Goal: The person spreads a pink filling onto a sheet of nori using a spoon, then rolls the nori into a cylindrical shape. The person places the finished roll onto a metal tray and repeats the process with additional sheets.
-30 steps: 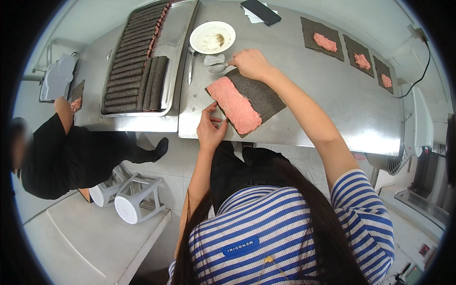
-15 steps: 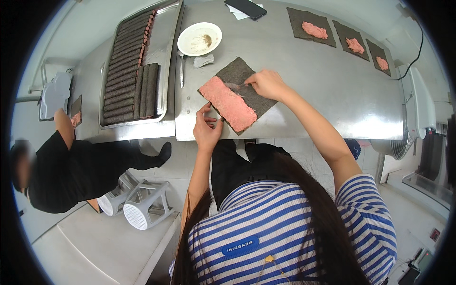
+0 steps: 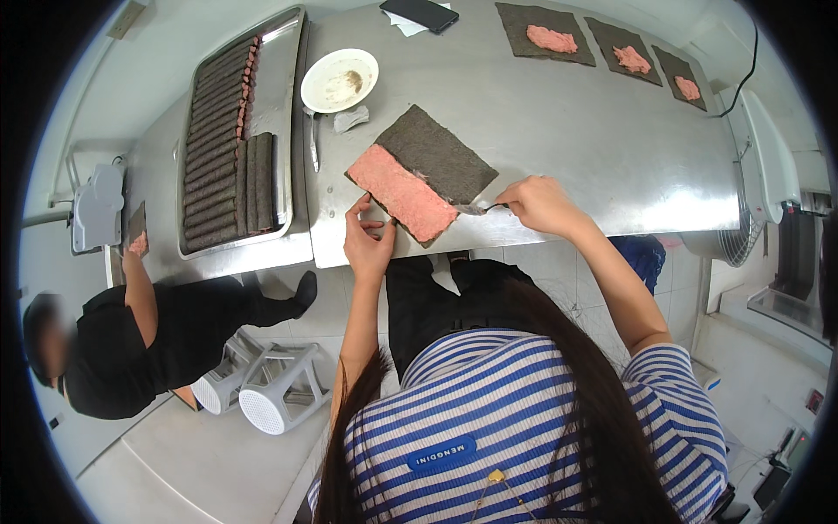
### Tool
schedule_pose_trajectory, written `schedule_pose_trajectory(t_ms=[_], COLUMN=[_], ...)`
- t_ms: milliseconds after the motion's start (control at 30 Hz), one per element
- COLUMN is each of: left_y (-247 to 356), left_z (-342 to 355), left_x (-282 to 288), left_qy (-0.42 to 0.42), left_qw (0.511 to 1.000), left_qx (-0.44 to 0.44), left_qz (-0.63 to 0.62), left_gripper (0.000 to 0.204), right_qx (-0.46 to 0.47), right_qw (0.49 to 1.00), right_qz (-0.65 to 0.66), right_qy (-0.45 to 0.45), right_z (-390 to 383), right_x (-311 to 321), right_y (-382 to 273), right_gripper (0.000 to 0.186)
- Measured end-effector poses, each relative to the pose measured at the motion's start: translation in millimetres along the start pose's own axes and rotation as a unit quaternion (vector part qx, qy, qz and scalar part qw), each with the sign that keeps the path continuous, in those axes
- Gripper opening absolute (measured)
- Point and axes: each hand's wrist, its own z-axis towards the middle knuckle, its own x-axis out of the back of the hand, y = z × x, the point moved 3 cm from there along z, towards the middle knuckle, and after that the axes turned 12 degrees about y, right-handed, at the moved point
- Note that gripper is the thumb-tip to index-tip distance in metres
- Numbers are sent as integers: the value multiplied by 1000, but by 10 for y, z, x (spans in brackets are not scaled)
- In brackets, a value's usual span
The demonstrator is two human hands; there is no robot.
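Observation:
A dark seaweed sheet (image 3: pixel 442 148) lies at a slant on the steel table in front of me. Pink minced paste (image 3: pixel 401 192) covers its near-left half in a flat band, while the far-right half is bare. My left hand (image 3: pixel 368 239) rests at the sheet's near-left edge, fingers apart and curved, gripping nothing. In my right hand (image 3: pixel 541 205) is a small metal utensil (image 3: pixel 473 210) with a dark handle. Its flat metal end is at the right corner of the paste band; blur hides its exact shape.
Left, a metal tray (image 3: pixel 284 166) holds several dark rolls. Beside it are a white bowl (image 3: pixel 340 80), a spoon-like utensil (image 3: pixel 314 144) and a crumpled wipe (image 3: pixel 351 119). A phone (image 3: pixel 421 14) lies far back; paste-topped sheets (image 3: pixel 546 35) lie far right. A co-worker (image 3: pixel 113 349) sits left.
My right hand has moved right and nearer with the utensil, from the middle of the sheet to the paste's right end. My left hand stays at the sheet's edge. The whole view has shifted slightly.

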Motion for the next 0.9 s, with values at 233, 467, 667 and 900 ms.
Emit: schedule_pose_trajectory(t_ms=[233, 467, 667, 900], left_y=[-3, -12, 32, 101], left_z=[-17, -296, -348, -355], left_x=[4, 7, -7, 24], left_qy=[-19, -47, -50, -59], left_qw=[999, 964, 904, 880], left_qx=[11, 147, 256, 288], left_qz=[-42, -215, -338, -374], left_gripper=[49, 46, 48, 48], right_qx=[-53, -48, 6, 96], right_qw=[994, 988, 979, 969], right_qz=[67, 57, 0, -109], right_qy=[63, 139, 206, 198], right_z=[141, -68, 23, -34], right_x=[-58, -293, -532, -647], right_y=[-71, -192, -413, -722], right_gripper=[26, 27, 31, 31])
